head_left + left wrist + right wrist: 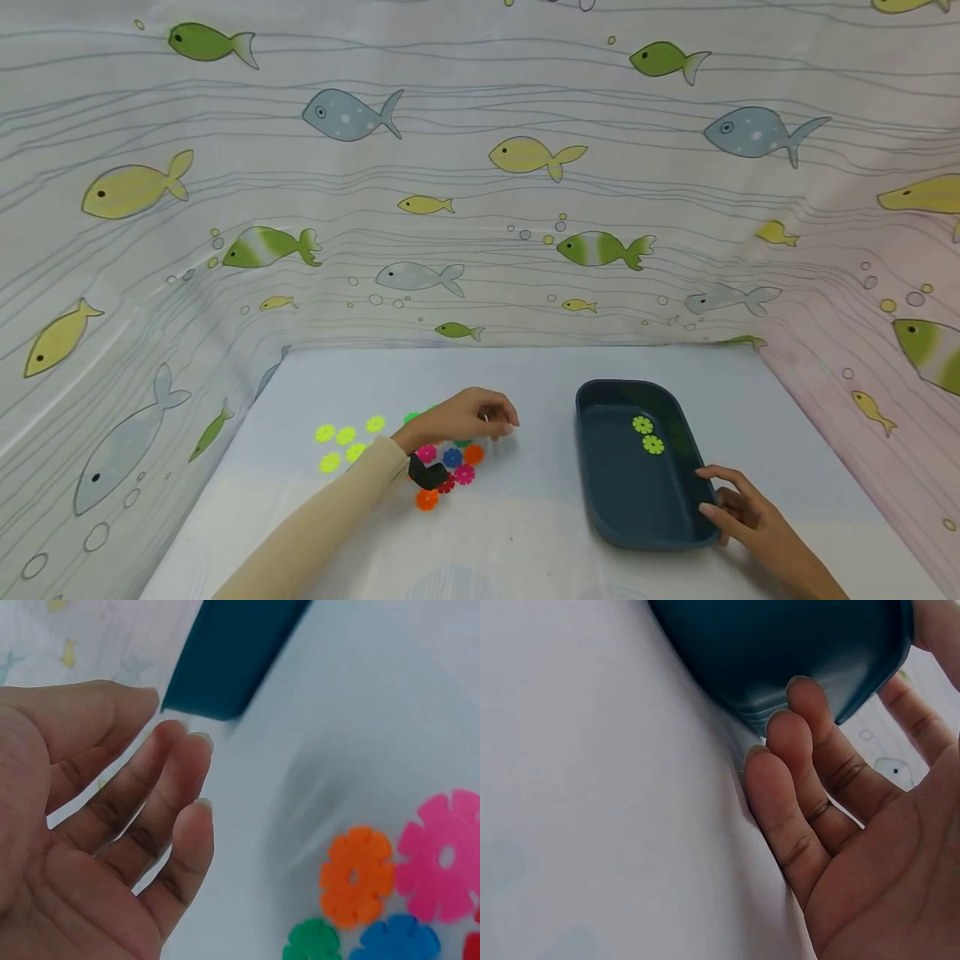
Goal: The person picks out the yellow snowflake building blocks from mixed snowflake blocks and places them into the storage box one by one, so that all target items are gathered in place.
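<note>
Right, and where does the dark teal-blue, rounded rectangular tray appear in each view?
Head: tray right of centre, right hand at its near right side.
Left wrist: top centre, cut off by the upper edge, beyond the left hand.
Right wrist: top, right of centre, also cut off above.
Shared landmark: the white fish-print sheet, in all three.

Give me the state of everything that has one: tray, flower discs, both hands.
Dark blue tray: uncovered, right side up.
Two yellow-green flower discs: inside the tray.
Other yellow-green flower discs: loose on the table.
Multicoloured flower discs: clustered, partly hidden.
Left hand: raised, fingers loosely bent, no disc visible in it.
Right hand: gripping the tray's side.
</note>
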A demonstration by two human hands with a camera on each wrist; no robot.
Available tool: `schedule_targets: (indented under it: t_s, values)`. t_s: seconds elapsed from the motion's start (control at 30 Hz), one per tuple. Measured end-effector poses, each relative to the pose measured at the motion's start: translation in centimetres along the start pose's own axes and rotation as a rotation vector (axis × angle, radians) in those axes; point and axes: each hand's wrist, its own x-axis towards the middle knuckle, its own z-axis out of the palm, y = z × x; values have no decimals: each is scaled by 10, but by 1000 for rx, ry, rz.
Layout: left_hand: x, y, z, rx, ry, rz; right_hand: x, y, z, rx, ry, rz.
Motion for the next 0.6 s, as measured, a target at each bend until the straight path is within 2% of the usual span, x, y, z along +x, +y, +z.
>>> schedule_targets:
  t_s: [0.23, 0.6]
  values:
    - [-24, -13, -9, 3, 16, -60, -2, -3, 1, -7, -7, -2]
    - [-64, -29, -31, -19, 114, -136, -1, -5, 1, -26, 7, 33]
